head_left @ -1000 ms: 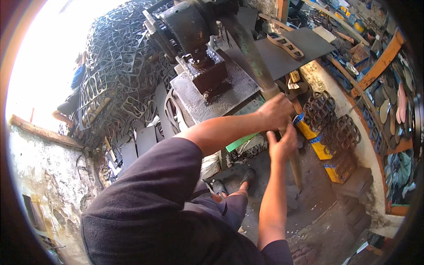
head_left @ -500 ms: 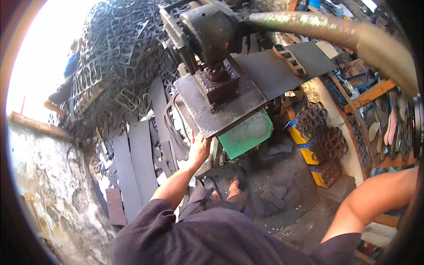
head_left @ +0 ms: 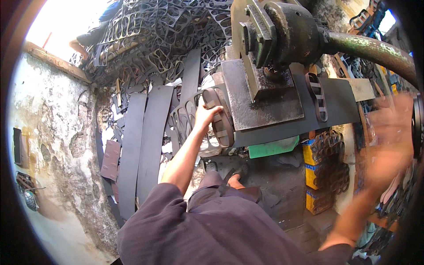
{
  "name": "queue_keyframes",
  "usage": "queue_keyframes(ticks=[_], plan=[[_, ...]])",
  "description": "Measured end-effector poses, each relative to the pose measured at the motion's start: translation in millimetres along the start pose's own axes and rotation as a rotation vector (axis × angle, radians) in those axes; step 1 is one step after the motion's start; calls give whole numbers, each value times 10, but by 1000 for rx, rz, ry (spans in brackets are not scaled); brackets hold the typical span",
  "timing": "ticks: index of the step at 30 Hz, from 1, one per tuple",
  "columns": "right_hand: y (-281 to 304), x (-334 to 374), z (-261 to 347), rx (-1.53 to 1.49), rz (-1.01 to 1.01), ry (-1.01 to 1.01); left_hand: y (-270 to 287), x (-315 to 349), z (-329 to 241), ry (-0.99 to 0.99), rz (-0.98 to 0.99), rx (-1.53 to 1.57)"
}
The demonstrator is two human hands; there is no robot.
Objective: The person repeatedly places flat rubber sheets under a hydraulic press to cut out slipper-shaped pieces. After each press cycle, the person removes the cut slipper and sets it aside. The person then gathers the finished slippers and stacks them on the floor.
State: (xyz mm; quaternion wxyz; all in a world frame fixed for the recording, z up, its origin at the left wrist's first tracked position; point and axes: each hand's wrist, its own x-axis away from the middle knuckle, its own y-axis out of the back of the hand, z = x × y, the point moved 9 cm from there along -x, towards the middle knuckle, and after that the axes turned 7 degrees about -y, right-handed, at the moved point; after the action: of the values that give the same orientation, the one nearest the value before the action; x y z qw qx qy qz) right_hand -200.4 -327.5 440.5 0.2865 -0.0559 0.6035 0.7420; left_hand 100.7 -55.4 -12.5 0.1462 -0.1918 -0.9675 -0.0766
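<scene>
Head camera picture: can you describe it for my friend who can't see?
The person's left hand holds a sole-shaped frame beside a heavy metal machine. The right hand is blurred; long dark strips lie at left.

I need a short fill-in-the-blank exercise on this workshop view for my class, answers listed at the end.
1. The left hand holds a sole-shaped frame on the ____ side of the metal plate.
2. A second frame lies on the dark sheet, on the plate's ____ side.
3. The slab jutting out beneath the sheet's near edge is coloured ____.
4. The stack of yellow boxes is ____ boxes high.

Missing words: left; right; green; three.
</scene>
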Motion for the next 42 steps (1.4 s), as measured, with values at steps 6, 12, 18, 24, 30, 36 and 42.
queue_keyframes(ticks=[6, 12, 18, 24, 30, 36, 42], plan=[[-3719, 2032, -427, 81, 485, -250, 110, 974, -1148, -343, 206, 206], [-2832, 1180, 643, -1193, 490, -442, -185, 1727, -1932, -821, 431, -513], [-2679, 1961, 123, -652, -38, -1039, -1516, 2049, -869, -547, 846, -392], [-2753, 2943, -328, -403, -227, -1360, -2070, 2567, -292, -843, 873, -396], [-3028, 4221, -7, -1484, -223, -1703, -1639, 3143, -574, -1142, 1510, -257], [-3772, 6614, 475, -1340, -1117, -2150, -1481, 2306, -265, -881, 972, -481], [-4356, 6864, 454, -820, -161, -2115, -1646, 2376, -321, -1023, 1108, -513]])
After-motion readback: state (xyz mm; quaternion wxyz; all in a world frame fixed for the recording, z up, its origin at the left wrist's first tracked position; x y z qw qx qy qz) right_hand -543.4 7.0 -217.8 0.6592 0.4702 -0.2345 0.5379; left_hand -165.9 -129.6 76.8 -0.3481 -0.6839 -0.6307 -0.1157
